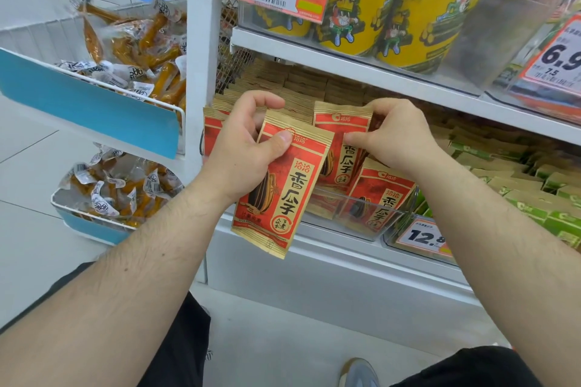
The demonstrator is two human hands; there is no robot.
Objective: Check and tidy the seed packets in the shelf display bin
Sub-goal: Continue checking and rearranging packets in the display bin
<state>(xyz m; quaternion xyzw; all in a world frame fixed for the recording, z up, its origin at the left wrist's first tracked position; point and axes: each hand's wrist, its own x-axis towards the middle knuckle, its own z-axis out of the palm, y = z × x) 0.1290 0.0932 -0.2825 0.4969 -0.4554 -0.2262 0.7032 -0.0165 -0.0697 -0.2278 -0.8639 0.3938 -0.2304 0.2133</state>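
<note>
Head view: left hand (248,148) pinched one red-and-gold foil seed packet (278,188), pulled clear of the clear plastic display bin's (371,223) front left corner, likely for checking. Right hand (393,141) gripped the upright packet row (341,148) inside, probably steadying it.
</note>
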